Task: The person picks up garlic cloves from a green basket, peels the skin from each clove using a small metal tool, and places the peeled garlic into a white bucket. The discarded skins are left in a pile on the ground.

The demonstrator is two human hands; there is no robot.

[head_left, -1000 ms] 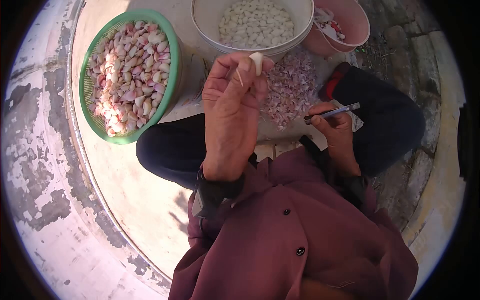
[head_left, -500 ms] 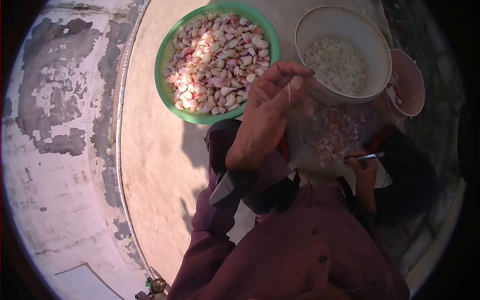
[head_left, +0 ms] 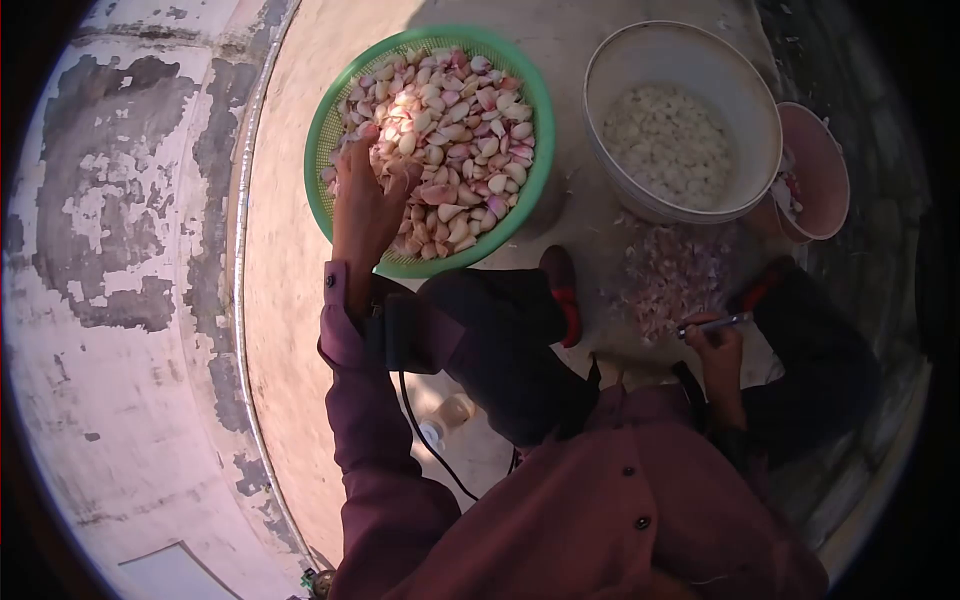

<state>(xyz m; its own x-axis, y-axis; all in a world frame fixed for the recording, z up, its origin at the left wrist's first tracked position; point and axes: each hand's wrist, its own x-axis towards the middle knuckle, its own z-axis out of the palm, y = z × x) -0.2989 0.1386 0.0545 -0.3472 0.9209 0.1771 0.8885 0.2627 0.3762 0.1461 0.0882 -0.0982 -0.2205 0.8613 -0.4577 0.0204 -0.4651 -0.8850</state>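
Observation:
My left hand (head_left: 368,200) reaches over the left side of a green basket (head_left: 545,150) full of unpeeled garlic cloves (head_left: 450,130). Its fingers are bent at the cloves, and whether a clove is between them cannot be made out. Low on the right, my right hand (head_left: 718,355) is closed around a knife (head_left: 718,323), held near my knee. Below the white bucket lies a heap of garlic skins (head_left: 672,280) on the ground. The bucket (head_left: 625,180) holds pale peeled cloves (head_left: 668,145).
A pink bucket (head_left: 825,185) with some scraps in it stands right of the white one. My shoe (head_left: 560,290) is between basket and skins. A small container (head_left: 448,418) and a black cable (head_left: 425,440) lie by my left arm. A peeling wall (head_left: 120,200) runs along the left.
My left hand has moved left and slightly down, from between the basket and the white bucket to the cloves in the basket. My right hand has stayed low with the knife.

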